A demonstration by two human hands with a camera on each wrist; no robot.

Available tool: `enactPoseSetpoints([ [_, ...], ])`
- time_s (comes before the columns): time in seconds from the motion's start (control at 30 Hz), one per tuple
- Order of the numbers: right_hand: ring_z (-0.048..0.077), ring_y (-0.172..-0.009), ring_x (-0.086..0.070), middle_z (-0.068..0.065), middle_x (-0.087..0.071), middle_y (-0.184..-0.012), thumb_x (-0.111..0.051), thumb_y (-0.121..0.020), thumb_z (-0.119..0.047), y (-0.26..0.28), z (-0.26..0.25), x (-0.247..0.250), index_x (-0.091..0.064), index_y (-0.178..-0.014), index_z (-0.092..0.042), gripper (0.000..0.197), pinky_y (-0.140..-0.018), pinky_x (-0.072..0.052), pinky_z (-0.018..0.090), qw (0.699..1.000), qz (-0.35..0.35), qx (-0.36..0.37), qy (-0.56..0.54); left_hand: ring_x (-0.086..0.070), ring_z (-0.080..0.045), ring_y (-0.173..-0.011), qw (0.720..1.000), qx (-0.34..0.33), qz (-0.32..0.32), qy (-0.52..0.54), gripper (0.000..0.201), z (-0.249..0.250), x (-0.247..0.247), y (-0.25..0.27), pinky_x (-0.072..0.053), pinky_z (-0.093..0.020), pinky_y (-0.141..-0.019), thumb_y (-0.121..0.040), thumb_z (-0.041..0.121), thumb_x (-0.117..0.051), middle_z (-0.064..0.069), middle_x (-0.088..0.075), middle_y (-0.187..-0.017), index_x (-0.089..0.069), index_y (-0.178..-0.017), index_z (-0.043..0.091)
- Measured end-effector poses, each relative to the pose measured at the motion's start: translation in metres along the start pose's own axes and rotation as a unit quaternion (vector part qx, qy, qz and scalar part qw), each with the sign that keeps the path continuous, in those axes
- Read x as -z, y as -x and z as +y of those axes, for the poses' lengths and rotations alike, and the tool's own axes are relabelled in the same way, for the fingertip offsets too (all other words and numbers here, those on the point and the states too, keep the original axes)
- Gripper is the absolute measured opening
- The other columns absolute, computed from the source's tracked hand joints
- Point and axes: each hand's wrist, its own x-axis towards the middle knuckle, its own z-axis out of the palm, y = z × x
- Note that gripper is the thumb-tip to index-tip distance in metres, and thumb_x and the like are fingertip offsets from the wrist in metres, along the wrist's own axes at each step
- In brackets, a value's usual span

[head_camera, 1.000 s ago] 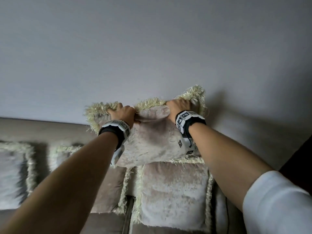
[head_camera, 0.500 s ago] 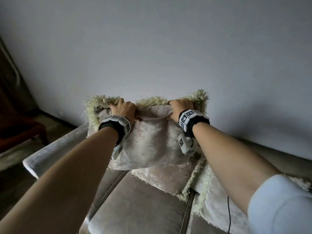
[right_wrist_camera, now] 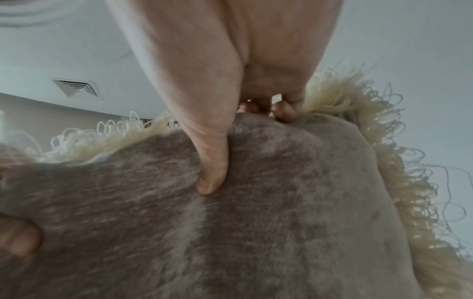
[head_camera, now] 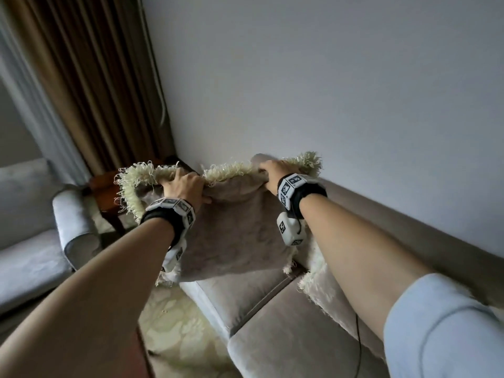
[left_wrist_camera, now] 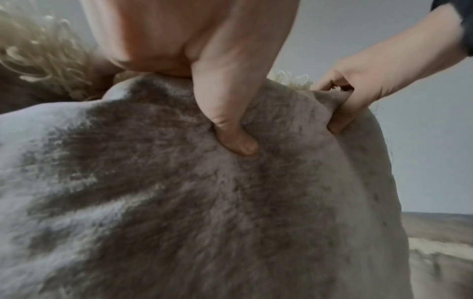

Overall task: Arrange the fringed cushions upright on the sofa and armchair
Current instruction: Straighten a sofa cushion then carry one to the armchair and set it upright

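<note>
A beige velvet cushion (head_camera: 234,230) with a cream fringe hangs in the air above the left end of the sofa (head_camera: 283,336). My left hand (head_camera: 184,186) grips its top edge near the left corner, thumb pressed into the front face (left_wrist_camera: 230,137). My right hand (head_camera: 272,173) grips the top edge near the right corner, thumb likewise dug into the velvet (right_wrist_camera: 210,178). A second fringed cushion (head_camera: 324,290) lies on the sofa seat under my right forearm, mostly hidden. The armchair (head_camera: 35,241) stands at the left.
A dark wooden side table (head_camera: 109,197) sits in the corner between armchair and sofa, under a brown curtain (head_camera: 90,85). The grey wall (head_camera: 327,91) runs behind the sofa back. A patterned carpet (head_camera: 174,331) covers the floor between the seats.
The cushion, held in both hands, has swung left from above the row of cushions to the sofa's left end. The curtain, side table and armchair have come into view.
</note>
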Motion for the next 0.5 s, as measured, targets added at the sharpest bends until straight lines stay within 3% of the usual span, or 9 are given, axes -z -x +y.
enactPoseSetpoints([
  [0.13, 0.031, -0.102, -0.065, 0.009, -0.069, -0.108, -0.059, -0.086, -0.002, -0.047, -0.061, -0.023, -0.067, -0.107, -0.019, 0.028, -0.068, -0.038, 0.026, 0.997, -0.046, 0.054, -0.004, -0.041, -0.025, -0.115, 0.998, 0.055, 0.021, -0.01, 0.034, -0.068, -0.003, 0.001, -0.041, -0.052, -0.086, -0.078, 0.049, -0.07, 0.004, -0.06, -0.109, -0.067, -0.099, 0.021],
  [0.23, 0.03, -0.091, -0.068, 0.004, -0.071, -0.097, -0.063, -0.081, -0.013, -0.084, -0.107, -0.046, -0.065, -0.091, -0.027, 0.018, -0.068, -0.048, 0.029, 0.994, -0.051, 0.092, -0.014, -0.043, -0.025, -0.114, 0.995, 0.099, 0.022, -0.013, 0.029, -0.115, -0.008, 0.0, -0.043, -0.047, -0.082, -0.08, 0.045, -0.07, 0.005, -0.061, -0.107, -0.066, -0.095, 0.021],
  [0.33, 0.029, -0.09, -0.068, 0.002, -0.071, -0.095, -0.073, -0.075, -0.022, -0.124, -0.153, -0.074, -0.064, -0.09, -0.035, 0.021, -0.073, -0.054, 0.033, 0.989, -0.067, 0.13, -0.033, -0.042, -0.025, -0.117, 0.989, 0.142, 0.023, -0.019, 0.021, -0.158, -0.015, -0.004, -0.046, -0.046, -0.084, -0.08, 0.04, -0.072, 0.006, -0.063, -0.107, -0.066, -0.09, 0.022],
  [0.4, 0.029, -0.094, -0.068, 0.002, -0.07, -0.097, -0.076, -0.073, -0.022, -0.147, -0.182, -0.089, -0.066, -0.09, -0.039, 0.026, -0.079, -0.056, 0.036, 0.983, -0.076, 0.161, -0.053, -0.043, -0.025, -0.118, 0.985, 0.173, 0.014, -0.025, 0.025, -0.183, -0.018, -0.007, -0.045, -0.045, -0.085, -0.078, 0.043, -0.074, 0.005, -0.063, -0.108, -0.067, -0.093, 0.024],
  [0.5, 0.028, -0.094, -0.067, 0.001, -0.071, -0.096, -0.078, -0.072, -0.014, -0.181, -0.219, -0.106, -0.067, -0.089, -0.035, 0.029, -0.081, -0.056, 0.037, 0.972, -0.093, 0.208, -0.062, -0.042, -0.025, -0.12, 0.975, 0.22, -0.001, -0.03, 0.033, -0.219, -0.019, -0.017, -0.042, -0.046, -0.087, -0.073, 0.048, -0.076, 0.003, -0.063, -0.109, -0.066, -0.097, 0.028],
])
